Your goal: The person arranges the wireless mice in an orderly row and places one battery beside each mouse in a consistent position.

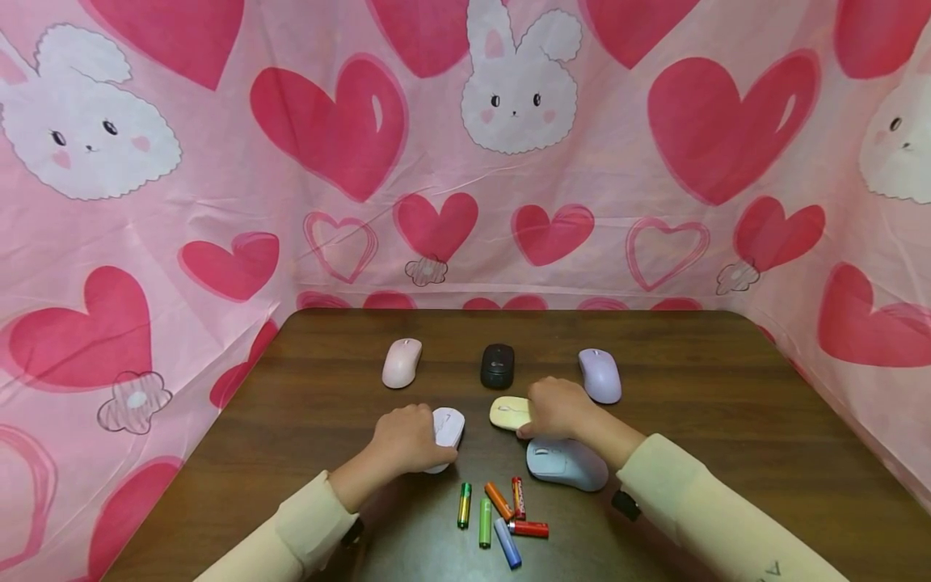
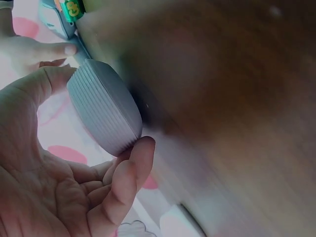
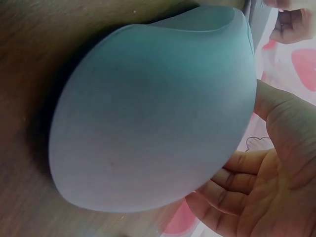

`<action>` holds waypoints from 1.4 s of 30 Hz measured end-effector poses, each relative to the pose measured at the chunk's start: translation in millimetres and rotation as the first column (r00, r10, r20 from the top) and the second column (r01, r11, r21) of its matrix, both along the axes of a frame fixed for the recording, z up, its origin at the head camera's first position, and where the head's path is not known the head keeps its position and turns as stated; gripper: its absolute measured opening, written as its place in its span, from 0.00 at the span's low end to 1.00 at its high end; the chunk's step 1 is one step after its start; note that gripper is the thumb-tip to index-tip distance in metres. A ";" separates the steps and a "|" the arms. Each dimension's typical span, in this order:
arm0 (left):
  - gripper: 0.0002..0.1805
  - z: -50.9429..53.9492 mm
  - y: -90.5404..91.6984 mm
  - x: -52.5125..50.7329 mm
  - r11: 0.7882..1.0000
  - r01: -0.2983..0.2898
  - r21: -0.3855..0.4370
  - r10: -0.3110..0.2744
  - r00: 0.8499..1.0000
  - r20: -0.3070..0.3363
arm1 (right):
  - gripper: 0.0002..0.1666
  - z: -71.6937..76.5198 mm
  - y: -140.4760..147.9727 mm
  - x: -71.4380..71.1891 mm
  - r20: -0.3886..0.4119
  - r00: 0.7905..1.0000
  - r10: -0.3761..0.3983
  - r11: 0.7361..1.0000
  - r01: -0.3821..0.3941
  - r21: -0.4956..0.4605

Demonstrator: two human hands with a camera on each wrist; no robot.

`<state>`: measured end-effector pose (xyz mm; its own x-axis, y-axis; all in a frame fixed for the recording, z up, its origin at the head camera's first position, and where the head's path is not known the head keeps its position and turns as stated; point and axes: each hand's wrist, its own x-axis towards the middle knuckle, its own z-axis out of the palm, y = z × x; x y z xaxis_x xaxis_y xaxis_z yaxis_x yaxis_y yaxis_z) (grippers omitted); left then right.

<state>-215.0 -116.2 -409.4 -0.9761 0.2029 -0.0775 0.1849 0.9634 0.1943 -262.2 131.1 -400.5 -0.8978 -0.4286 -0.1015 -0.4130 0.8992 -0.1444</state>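
My left hand [image 1: 406, 440] grips a white computer mouse [image 1: 451, 424] from its left side, on the table. In the left wrist view the ribbed side of that mouse [image 2: 102, 111] shows between thumb and fingertips. My right hand [image 1: 562, 408] holds the rear of a yellow mouse [image 1: 507, 412], its front part pointing left. Just below the right hand lies a light blue mouse [image 1: 570, 466]. That blue mouse [image 3: 148, 118] fills much of the right wrist view and hides what the right fingers [image 3: 222, 197] hold there.
Pink [image 1: 402, 364], black [image 1: 498, 366] and lilac [image 1: 600, 376] mice stand in a row farther back on the brown table [image 1: 305, 404]. Several loose batteries [image 1: 485, 523] lie near the front, between the forearms. A pink heart-patterned cloth [image 1: 451, 170] hangs behind and at both sides.
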 end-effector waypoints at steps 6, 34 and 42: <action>0.34 -1.4 -8.5 -2.0 1.000 -0.019 0.016 0.019 1.000 -0.015 | 0.27 -1.3 -1.8 -0.4 -0.048 0.998 -0.044 0.999 0.044 -0.006; 0.31 5.6 -61.4 -12.9 0.984 -0.162 0.067 0.167 0.984 -0.065 | 0.32 4.5 -25.1 18.3 0.025 0.950 -0.310 0.944 0.311 -0.110; 0.30 2.9 -72.6 -16.3 0.977 -0.179 0.116 0.186 0.981 -0.051 | 0.31 4.5 -31.9 26.4 0.016 0.955 -0.295 0.945 0.294 -0.144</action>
<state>-231.4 -188.8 -406.5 -0.9997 0.0247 -0.0038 0.0225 0.9552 0.2950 -235.7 99.3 -396.0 -0.9865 -0.1549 -0.0532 -0.1342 0.9509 -0.2790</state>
